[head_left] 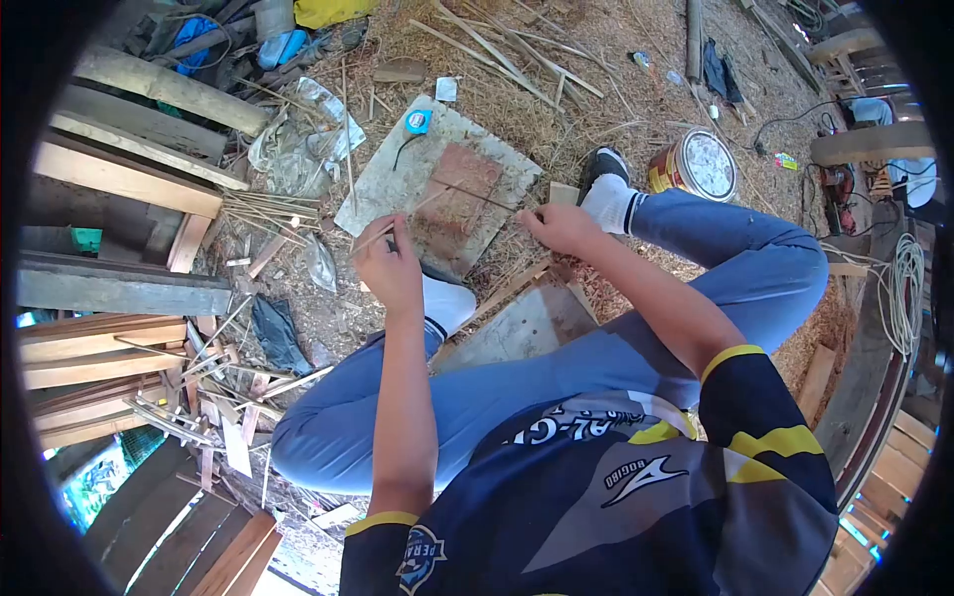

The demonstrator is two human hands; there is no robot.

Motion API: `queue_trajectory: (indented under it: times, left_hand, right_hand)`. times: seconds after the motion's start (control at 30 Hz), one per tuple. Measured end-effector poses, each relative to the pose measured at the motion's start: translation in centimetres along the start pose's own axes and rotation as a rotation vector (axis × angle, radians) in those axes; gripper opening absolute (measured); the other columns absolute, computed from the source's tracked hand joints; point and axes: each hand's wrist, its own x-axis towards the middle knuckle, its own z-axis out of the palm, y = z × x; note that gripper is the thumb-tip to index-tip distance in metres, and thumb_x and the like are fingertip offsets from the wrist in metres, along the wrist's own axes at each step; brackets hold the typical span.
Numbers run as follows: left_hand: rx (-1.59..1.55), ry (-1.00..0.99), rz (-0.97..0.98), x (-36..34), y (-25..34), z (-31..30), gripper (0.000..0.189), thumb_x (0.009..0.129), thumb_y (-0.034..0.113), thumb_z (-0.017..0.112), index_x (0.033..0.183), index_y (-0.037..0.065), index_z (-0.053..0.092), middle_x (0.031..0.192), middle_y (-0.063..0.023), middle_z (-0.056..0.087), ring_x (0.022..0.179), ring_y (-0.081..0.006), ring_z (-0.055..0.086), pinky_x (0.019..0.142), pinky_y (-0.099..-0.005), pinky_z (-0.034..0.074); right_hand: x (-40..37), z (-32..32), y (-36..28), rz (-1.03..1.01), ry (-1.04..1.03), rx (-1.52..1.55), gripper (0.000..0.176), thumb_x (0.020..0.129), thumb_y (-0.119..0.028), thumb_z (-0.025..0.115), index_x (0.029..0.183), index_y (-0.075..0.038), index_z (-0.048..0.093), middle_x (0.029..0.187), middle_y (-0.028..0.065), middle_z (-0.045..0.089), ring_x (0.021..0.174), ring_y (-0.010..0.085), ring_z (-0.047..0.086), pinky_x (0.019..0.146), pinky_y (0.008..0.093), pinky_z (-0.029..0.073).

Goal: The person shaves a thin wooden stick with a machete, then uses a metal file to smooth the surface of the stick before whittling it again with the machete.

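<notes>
Pale stick in the head view sits in the left hand, thumb and fingers clamped on it, above a grey board on the shaving-strewn ground. The right hand has its fingers closed on one end of a thin dark rod, whose other end reaches near the pale stick. A blue tape measure lies on the board; a bucket stands near the right shoe.

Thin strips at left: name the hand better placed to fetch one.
Likely the left hand: nearer the strips; the right hand is across the board. Both seem to hold thin sticks.
</notes>
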Motion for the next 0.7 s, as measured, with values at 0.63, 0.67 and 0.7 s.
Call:
queue_trajectory:
  times: [0.63, 0.67, 0.7]
  left_hand:
    - [0.026, -0.012, -0.005, -0.2, 0.4, 0.0, 0.01, 0.098, 0.016, 0.075, 0.096, 0.006, 0.076, 0.095, -0.01, 0.076, 0.09, -0.0327, 0.07, 0.086, -0.0446, 0.051]
    - [0.041, 0.002, 0.004, -0.2, 0.7, -0.2, 0.011, 0.098, 0.016, 0.074, 0.096, 0.005, 0.076, 0.094, -0.0113, 0.076, 0.088, -0.0334, 0.071, 0.083, -0.0444, 0.052]
    - [0.057, 0.022, 0.016, -0.1, 0.9, -0.3, 0.011, 0.099, 0.015, 0.074, 0.096, 0.004, 0.077, 0.093, -0.0126, 0.077, 0.086, -0.0342, 0.072, 0.08, -0.0442, 0.053]
  right_hand:
    - [-0.7, -0.2, 0.3, 0.014, -0.028, 0.046, 0.077, 0.103, -0.067, 0.044, 0.104, 0.001, 0.079, 0.107, 0.0303, 0.075, 0.106, 0.0473, 0.073, 0.096, 0.0547, 0.056]
    - [-1.7, -0.9, -0.3, -0.024, -0.041, 0.068, 0.078, 0.103, -0.068, 0.044, 0.105, 0.002, 0.079, 0.108, 0.0304, 0.075, 0.106, 0.0474, 0.073, 0.096, 0.0548, 0.056]
    - [-1.4, -0.5, 0.0, 0.026, -0.041, 0.047, 0.078, 0.103, -0.068, 0.044, 0.106, 0.002, 0.079, 0.108, 0.0304, 0.075, 0.106, 0.0473, 0.073, 0.096, 0.0548, 0.056]
